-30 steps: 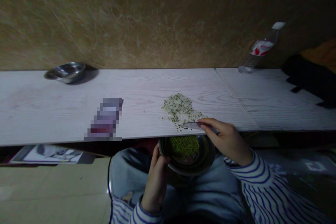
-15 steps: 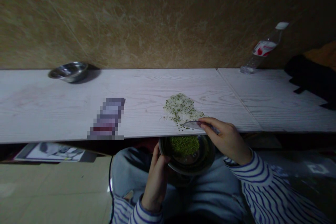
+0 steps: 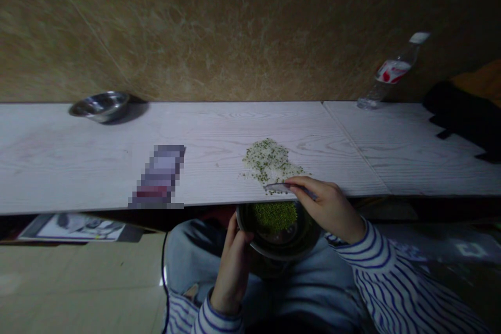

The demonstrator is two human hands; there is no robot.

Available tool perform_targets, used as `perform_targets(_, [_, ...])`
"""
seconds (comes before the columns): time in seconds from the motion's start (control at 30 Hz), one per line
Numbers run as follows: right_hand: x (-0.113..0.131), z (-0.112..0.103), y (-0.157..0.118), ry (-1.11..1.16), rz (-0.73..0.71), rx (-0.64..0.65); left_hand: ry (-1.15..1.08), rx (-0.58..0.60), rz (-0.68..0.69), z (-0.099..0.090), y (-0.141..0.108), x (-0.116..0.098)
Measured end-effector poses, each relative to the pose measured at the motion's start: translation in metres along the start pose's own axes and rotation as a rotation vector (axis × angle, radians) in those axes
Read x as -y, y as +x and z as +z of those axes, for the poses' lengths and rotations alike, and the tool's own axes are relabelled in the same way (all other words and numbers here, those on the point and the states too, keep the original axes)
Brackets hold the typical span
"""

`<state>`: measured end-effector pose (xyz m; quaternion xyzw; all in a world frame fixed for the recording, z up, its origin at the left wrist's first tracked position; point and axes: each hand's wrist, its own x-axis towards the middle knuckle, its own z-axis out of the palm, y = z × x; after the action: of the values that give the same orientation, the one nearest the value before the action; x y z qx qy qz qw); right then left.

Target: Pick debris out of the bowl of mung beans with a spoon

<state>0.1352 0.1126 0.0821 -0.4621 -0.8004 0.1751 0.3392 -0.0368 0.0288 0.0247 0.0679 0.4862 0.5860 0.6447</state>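
My left hand (image 3: 235,255) is closed on the left rim of a metal bowl (image 3: 301,253), held over my lap just below the table edge. Green mung beans (image 3: 276,215) lie in the bowl. Between thumb and fingers, my right hand (image 3: 326,206) pinches a thin, flat, greyish piece (image 3: 278,187); its exact kind is unclear. The tip of this piece is by the near side of a pile of white rice mixed with mung beans (image 3: 266,154). A few loose beans lie around its tip, close to the table edge.
On the white wood-grain table (image 3: 211,125), an empty metal bowl (image 3: 102,107) stands at the back left. A blurred-out flat item (image 3: 158,177) lies left of the pile. A plastic bottle (image 3: 391,70) and dark cloth (image 3: 465,115) are at right.
My right hand has moved slightly left with the flat piece, whose tip now reaches the beans near the edge. My left hand and the bowl stay nearly in place.
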Motion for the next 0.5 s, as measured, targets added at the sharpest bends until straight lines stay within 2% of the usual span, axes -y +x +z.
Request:
perform_targets(0.33, [0.009, -0.004, -0.005, 0.042, -0.036, 0.094, 0.009, 0.026, 0.014, -0.001, 0.0, -0.001])
perform_targets(0.5, [0.002, -0.012, -0.009, 0.016, 0.022, 0.032, -0.006, 0.032, 0.001, -0.003, 0.001, 0.0])
